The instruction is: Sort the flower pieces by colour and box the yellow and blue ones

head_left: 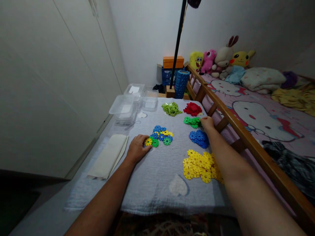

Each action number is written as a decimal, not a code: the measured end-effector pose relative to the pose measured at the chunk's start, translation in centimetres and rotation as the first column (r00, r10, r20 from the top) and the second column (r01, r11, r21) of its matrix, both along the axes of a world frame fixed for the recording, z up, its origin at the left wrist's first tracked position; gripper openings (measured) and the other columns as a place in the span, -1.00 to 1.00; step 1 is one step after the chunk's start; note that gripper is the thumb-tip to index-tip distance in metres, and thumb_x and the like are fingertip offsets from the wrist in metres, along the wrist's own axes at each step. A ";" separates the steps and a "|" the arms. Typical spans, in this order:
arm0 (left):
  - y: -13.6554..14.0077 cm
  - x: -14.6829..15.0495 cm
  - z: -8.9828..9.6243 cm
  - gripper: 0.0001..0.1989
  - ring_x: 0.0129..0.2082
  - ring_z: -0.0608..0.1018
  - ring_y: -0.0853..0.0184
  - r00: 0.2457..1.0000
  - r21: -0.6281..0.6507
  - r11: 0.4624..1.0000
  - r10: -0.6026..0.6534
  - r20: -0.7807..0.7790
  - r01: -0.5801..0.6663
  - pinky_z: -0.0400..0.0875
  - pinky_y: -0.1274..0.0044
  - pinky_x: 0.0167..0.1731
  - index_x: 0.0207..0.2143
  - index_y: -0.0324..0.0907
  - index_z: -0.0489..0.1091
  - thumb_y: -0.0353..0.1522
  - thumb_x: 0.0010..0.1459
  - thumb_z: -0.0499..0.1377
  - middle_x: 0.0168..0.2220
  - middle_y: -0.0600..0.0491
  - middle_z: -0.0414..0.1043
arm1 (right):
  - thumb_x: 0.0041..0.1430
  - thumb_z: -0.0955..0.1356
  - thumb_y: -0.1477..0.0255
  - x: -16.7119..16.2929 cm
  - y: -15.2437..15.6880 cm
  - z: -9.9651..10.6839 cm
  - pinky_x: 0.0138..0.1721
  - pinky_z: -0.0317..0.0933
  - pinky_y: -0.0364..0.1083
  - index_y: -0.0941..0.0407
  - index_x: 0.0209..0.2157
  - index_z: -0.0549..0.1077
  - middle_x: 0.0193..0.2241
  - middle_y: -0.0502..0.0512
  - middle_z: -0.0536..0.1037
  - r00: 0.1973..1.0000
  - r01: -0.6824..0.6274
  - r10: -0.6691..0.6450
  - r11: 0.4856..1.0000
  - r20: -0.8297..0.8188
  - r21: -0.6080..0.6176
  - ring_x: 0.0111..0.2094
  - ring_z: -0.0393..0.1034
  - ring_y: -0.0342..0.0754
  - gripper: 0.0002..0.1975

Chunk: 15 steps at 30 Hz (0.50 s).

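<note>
Left hand (137, 148) curls at mixed discs (161, 136); right hand (207, 123) might sweep green discs (192, 122) off the table's (157, 173) right edge; holds unclear.

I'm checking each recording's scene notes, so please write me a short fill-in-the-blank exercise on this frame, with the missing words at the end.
1. The left hand is at a mixed cluster of blue, green and ____.
2. The pile at the right hand, between the red pile and the blue pile, is ____.
3. The folded cloth lies to the ____ of the left hand.

Missing words: yellow; green; left.
</note>
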<state>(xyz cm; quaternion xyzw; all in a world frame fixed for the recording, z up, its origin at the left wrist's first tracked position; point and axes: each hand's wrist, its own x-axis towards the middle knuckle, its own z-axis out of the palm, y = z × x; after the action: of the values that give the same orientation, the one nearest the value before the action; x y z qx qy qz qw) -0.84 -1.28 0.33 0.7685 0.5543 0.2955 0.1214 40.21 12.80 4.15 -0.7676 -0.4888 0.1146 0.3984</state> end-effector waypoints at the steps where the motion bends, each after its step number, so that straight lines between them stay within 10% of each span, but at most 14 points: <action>1: 0.0 0.0 0.0 -0.61 -0.12 0.49 0.14 1.000 0.002 1.000 -0.003 0.001 0.003 0.38 0.33 -0.09 -0.05 -0.16 0.41 -0.25 0.07 0.31 -0.13 -0.05 0.47 | -0.03 0.35 0.45 -0.2 -0.1 0.2 -0.43 0.19 -0.14 0.17 -0.44 0.47 -0.56 0.06 0.48 1.000 0.020 -0.020 1.000 -0.009 0.001 -0.49 0.34 -0.06 -0.91; 7: 0.1 0.1 -0.1 -0.62 -0.13 0.49 0.14 1.000 -0.002 1.000 0.006 -0.005 -0.006 0.38 0.33 -0.10 -0.05 -0.15 0.42 -0.26 0.07 0.32 -0.13 -0.05 0.48 | 0.01 0.35 0.44 -5.5 -2.5 2.4 -0.35 0.19 -0.15 0.16 -0.34 0.49 -0.46 0.02 0.51 0.959 -0.284 0.283 0.959 0.023 0.005 -0.41 0.36 -0.09 -0.86; 12: 0.1 0.1 -0.1 -0.62 -0.13 0.48 0.13 1.000 0.002 1.000 0.008 -0.019 -0.008 0.38 0.33 -0.10 -0.06 -0.17 0.42 -0.25 0.09 0.32 -0.13 -0.06 0.47 | 0.10 0.39 0.42 -12.3 -7.5 2.5 -0.32 0.16 -0.16 0.15 -0.25 0.52 -0.40 0.02 0.52 0.578 -0.758 0.814 0.559 0.050 -0.337 -0.38 0.37 -0.11 -0.84; 15: 0.1 0.0 -0.1 -0.63 -0.12 0.48 0.14 1.000 0.008 1.000 0.002 -0.015 -0.002 0.38 0.33 -0.09 -0.06 -0.17 0.42 -0.25 0.09 0.31 -0.13 -0.05 0.48 | 0.08 0.45 0.41 -14.8 -10.0 2.0 -0.21 0.18 -0.13 0.14 -0.06 0.49 -0.16 0.15 0.52 0.505 -0.719 0.834 0.549 0.223 -0.425 -0.21 0.41 -0.04 -0.65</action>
<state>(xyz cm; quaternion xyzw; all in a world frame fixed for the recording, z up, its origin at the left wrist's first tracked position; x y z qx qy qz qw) -0.79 -1.21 0.20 0.7708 0.5547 0.2919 0.1140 25.40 2.78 6.17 -0.5147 -0.8320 0.1905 0.0815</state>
